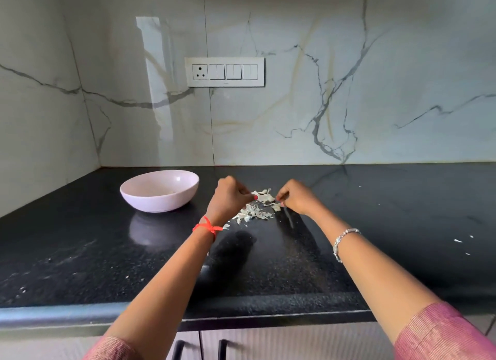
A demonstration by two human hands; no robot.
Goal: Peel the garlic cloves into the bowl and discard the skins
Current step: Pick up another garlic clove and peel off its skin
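A pale pink bowl [159, 190] stands on the black counter at the left, with a few peeled cloves dimly visible inside. A heap of papery garlic skins [257, 206] lies on the counter between my hands. My left hand [230, 196] hovers at the left edge of the heap, fingers curled toward it; what its fingertips hold is hidden. My right hand [295, 197] is at the heap's right edge, with its curled fingertips pinching at the skins.
The black granite counter [295, 265] runs to a marble wall behind and to the left. A switch panel [225, 71] sits on the back wall. A few white flecks [457, 241] lie at the right. Cabinet handles show below the counter's front edge.
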